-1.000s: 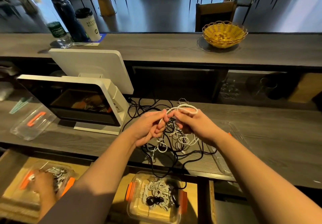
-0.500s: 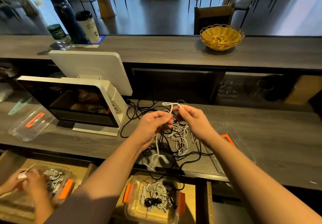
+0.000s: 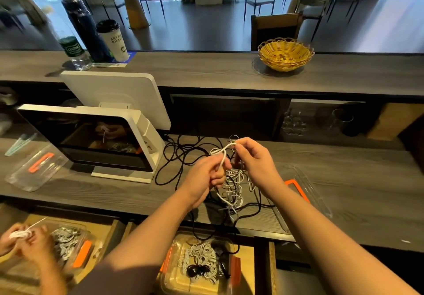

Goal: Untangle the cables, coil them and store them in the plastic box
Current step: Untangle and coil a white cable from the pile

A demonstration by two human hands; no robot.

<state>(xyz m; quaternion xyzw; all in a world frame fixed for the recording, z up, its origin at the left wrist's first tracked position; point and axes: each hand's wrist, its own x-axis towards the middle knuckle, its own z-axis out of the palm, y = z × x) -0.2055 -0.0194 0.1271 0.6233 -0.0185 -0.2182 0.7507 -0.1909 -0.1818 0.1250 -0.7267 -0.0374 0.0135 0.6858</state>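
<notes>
A tangle of white cables [image 3: 234, 185] and black cables [image 3: 183, 154] lies on the grey counter in front of me. My left hand [image 3: 206, 177] grips one white cable strand that runs up to a small loop [image 3: 222, 149]. My right hand [image 3: 254, 161] pinches that loop at its top, just above the tangle. Below the counter edge, a clear plastic box [image 3: 169, 274] with orange clips sits in an open drawer and holds coiled white and black cables. Its clear lid [image 3: 305, 193] lies on the counter under my right forearm.
A white point-of-sale terminal [image 3: 110, 134] stands left of the tangle, and a second clear lid [image 3: 34, 170] lies further left. At bottom left another person's hands [image 3: 25, 242] work a white cable beside a second box [image 3: 71, 244]. A yellow wicker basket [image 3: 285, 53], cup and bottles stand on the upper counter.
Both hands have risen slightly and the white loop between them has been pulled smaller and tighter. The other person's hands have lifted a white cable out of their box.
</notes>
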